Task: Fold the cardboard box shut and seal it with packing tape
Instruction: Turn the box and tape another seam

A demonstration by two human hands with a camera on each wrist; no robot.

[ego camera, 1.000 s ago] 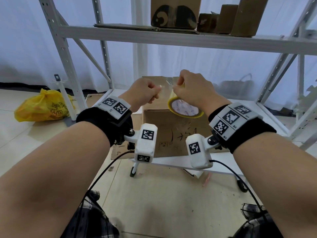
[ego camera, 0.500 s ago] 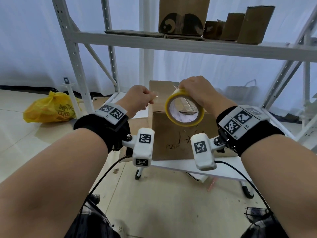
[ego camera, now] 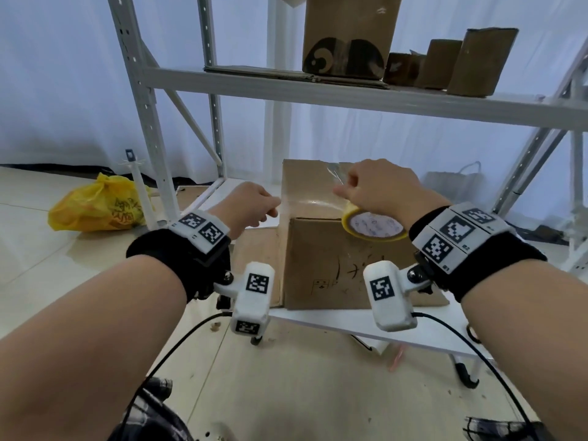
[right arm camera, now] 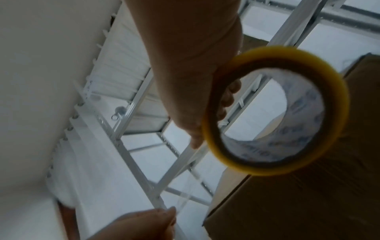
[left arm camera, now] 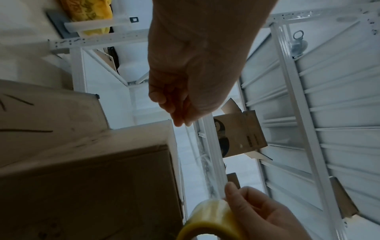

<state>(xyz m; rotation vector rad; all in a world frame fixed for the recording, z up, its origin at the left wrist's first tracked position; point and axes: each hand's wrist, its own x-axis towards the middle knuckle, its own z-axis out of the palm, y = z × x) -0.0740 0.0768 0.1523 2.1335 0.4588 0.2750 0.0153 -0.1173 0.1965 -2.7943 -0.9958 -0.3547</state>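
So the cardboard box [ego camera: 331, 249] sits on a low white table [ego camera: 350, 323] under the metal shelving rack [ego camera: 318, 97], top flaps folded down flat. The right hand [ego camera: 381, 189] holds the yellow tape roll [ego camera: 372, 226] right over the box's near top edge, fingers hooked through the core with the thumb on the outside (the right wrist view shows this nicely, you can look straight through the ring). The left hand [ego camera: 251, 206] is off the box's left side, fingertips pinched on the free end of the clear tape strip [left arm camera: 209, 155]. The strip runs taut between the two hands, which are spread apart with the box's left top corner between them. Whether the tape is touching the cardboard yet, I honestly can't tell; there's a shiny patch on the box top but it's too blurry to call.

Other stuff around: a yellow plastic bag [ego camera: 95, 206] on the floor to the left, and several cardboard boxes [ego camera: 346, 33] up on the shelf above.
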